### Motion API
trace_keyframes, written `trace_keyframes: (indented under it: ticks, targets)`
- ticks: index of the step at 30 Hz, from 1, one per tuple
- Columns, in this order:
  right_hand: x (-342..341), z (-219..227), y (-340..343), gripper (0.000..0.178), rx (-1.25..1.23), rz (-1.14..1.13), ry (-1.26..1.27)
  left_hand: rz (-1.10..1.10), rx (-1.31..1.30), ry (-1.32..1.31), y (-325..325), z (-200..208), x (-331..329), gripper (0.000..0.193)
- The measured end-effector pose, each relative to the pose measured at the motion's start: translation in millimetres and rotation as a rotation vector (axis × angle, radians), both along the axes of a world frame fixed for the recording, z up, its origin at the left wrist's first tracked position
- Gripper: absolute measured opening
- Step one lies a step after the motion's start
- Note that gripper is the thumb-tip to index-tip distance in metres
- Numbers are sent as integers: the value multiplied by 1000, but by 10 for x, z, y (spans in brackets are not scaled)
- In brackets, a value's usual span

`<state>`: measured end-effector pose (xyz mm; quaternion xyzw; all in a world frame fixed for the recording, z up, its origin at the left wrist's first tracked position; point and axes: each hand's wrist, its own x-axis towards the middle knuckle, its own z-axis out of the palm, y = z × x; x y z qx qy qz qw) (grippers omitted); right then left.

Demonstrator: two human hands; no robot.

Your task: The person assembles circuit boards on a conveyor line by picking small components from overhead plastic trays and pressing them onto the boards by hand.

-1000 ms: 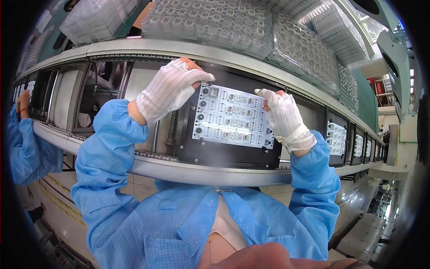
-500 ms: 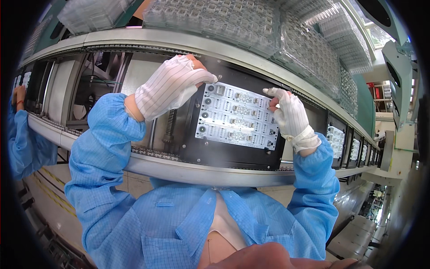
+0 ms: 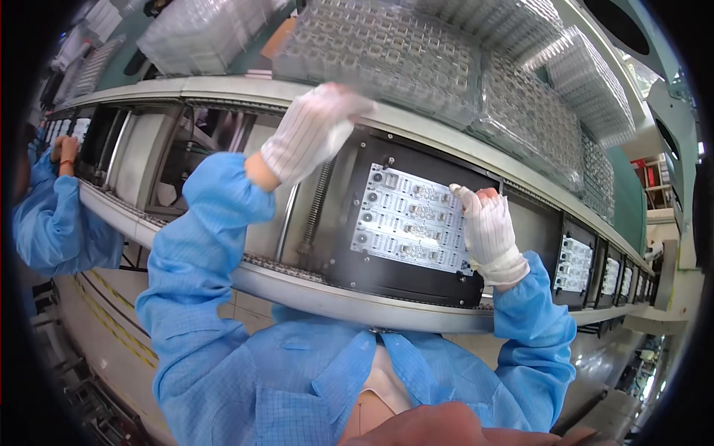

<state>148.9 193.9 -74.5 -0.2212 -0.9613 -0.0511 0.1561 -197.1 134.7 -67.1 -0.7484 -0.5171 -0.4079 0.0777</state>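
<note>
In the head view, clear plastic trays (image 3: pixel 394 59) stand from twelve to two o'clock, a co-worker's blue sleeve (image 3: pixel 63 223) at nine. The circuit-board panel (image 3: pixel 405 215) lies near centre on a black carrier (image 3: pixel 394 276) in the chain conveyor (image 3: pixel 357 308); yellow floor lines (image 3: pixel 111 327) run at eight. The left gloved hand (image 3: pixel 316 134) (blurred, opening impossible to tell) is at the panel's half past ten; the right gloved hand (image 3: pixel 487 227), fingers partly curled, covers its three-o'clock edge, grip unclear.

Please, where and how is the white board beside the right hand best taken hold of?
Probably by its left and right edges, from above: the board lies flat on the black plate, small parts dot its face, and the right hand is beside its right edge.
</note>
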Motion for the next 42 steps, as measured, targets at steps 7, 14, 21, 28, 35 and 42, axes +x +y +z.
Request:
trace_keyframes:
  ticks: [7,14,21,28,35,42]
  targets:
    - [180,156,87,58,-297,-14,85,214,126,360,1038,136,-204,32]
    - [719,356,856,45,-244,-404,418,208,-231,237,1130,368,-432,32]
    - [1037,312,1736,46,96,-403,224,11,-306,-66,529,657,84,41]
    - [1040,411,1701,52,13,-461,278,-198,-337,-102,-388,259,948,38]
    - [814,284,994,45,-109,-318,483,-136,-242,299,-536,-60,1082,36]
    - [771,96,457,48,-218,-219,493,-115,-316,459,-477,-42,1068,34]
